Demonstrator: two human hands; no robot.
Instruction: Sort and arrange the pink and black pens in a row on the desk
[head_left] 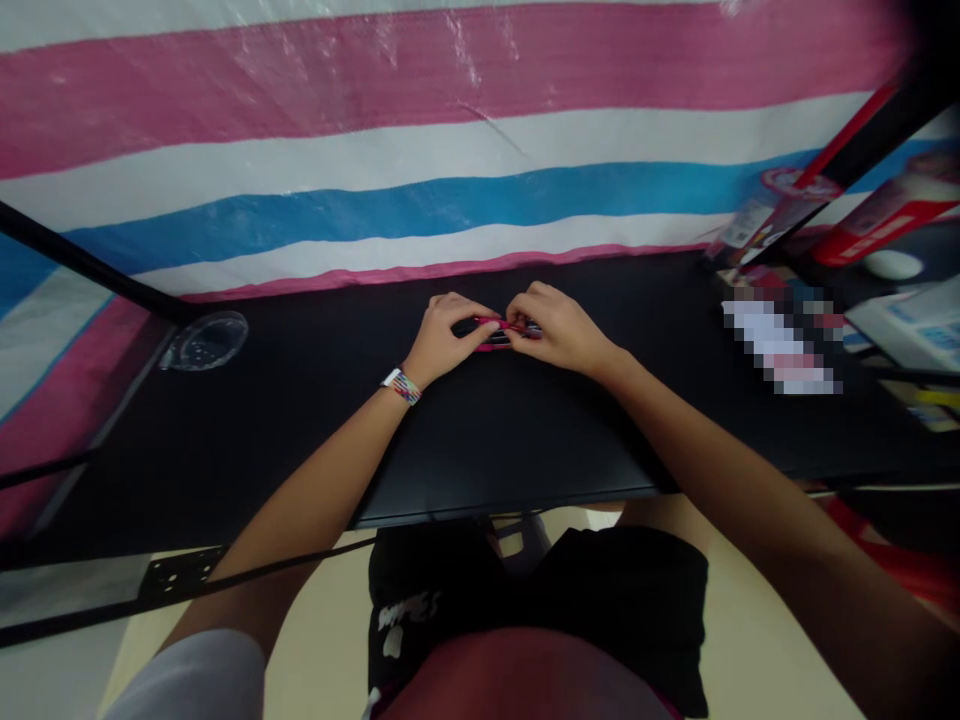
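Note:
Above the middle of the black tabletop point(487, 440), a small bundle of slim red and black pens point(495, 338) lies crosswise between my two hands. My left hand point(448, 335) has its thumb and fingers closed around the left end. At the right end, my right hand point(553, 325) pinches the bundle with thumb and bent fingers. The fingertips of both hands nearly meet in the middle. Much of the bundle is hidden behind the fingers, so its exact make-up does not show. A multicoloured band point(403, 386) circles my left wrist.
A clear plastic lid or dish point(206, 341) sits at the left. On the right stand a clear cup point(757, 220), a red container point(881, 215) and a white box point(919, 315), near a blurred paper item point(784, 345). Striped sheeting point(450, 200) hangs behind; black frame bars flank the table.

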